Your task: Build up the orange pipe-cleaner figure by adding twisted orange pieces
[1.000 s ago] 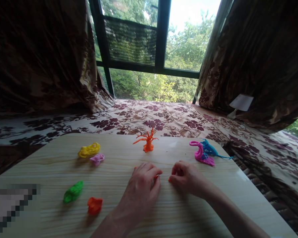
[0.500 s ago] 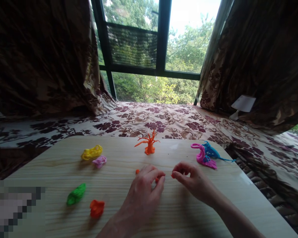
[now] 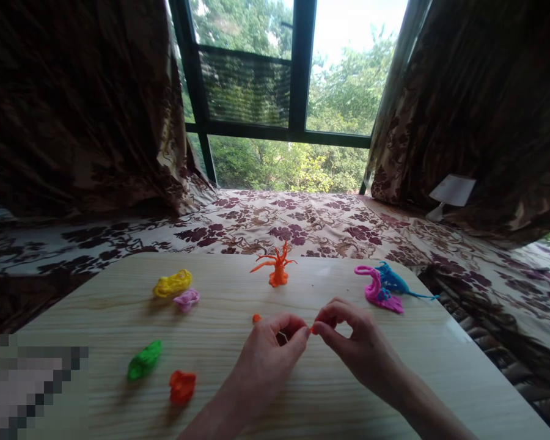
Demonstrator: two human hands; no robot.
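A small bit of orange modelling clay point(image 3: 312, 329) shows where the fingertips of both hands meet. My left hand point(image 3: 275, 342) is closed in a pinch at the clay's left side. On the other side my right hand point(image 3: 355, 330) pinches the same bit between thumb and forefinger. Just beyond my left hand a small orange clay ball point(image 3: 256, 318) rests on the table. An orange clay tree point(image 3: 278, 272) with bare, spreading branches stands upright farther back. Fingers hide most of the held clay.
On the wooden table point(image 3: 224, 275) lie yellow clay point(image 3: 173, 283), light pink clay point(image 3: 186, 299), green clay point(image 3: 145, 360) and an orange lump point(image 3: 182, 387) at left. A magenta clay figure point(image 3: 378, 292) and a blue one point(image 3: 394, 280) are at right. A lamp point(image 3: 453, 189) stands behind.
My hands have come together, the left fingertips moving right to meet the right ones at the orange clay. The orange bit under my left fingers earlier is no longer visible there.
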